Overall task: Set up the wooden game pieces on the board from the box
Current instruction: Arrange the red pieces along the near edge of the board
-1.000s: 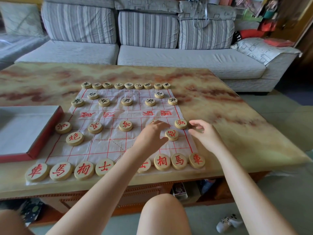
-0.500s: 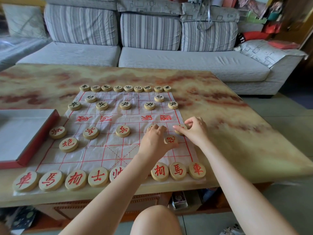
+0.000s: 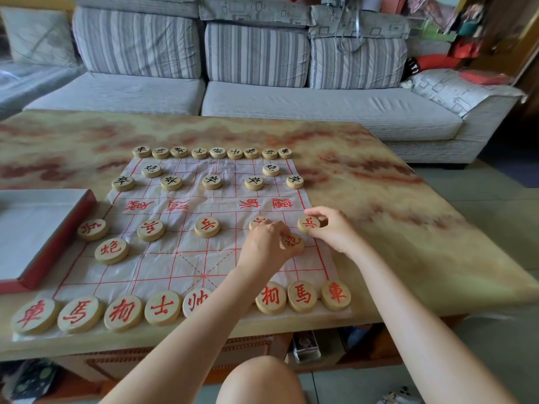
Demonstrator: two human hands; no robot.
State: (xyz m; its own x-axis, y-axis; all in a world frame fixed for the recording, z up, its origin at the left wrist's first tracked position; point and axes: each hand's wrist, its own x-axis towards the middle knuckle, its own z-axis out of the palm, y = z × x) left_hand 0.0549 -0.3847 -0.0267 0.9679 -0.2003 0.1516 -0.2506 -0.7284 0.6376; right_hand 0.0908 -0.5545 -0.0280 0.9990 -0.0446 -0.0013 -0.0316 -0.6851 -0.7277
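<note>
The Chinese chess set looks almost ready. The cloth board [image 3: 175,258] lies flat on the marbled table [image 3: 408,228] in the middle of the frame. At the top of the board, the black pieces [image 3: 211,153] stand in their rows: a long line of nine, two cannons, and five soldiers.

At the bottom, the red back row [image 3: 122,312] runs along the near edge. The left arm covers one spot in it, so I cannot tell if a piece sits there. Red soldiers and one red cannon stand on the left and middle of the board.

Both hands work on the right side. The left hand [image 3: 262,246] curls its fingers round the edge of the red cannon piece [image 3: 293,242] and holds it on the cloth. The right hand [image 3: 332,228] pinches the red soldier piece [image 3: 308,223] between thumb and fingers, at the right edge of the board.

The red-rimmed box [image 3: 61,246] at the left edge shows only its grey inside.

I think only small nudges onto the line crossings are left.
</note>
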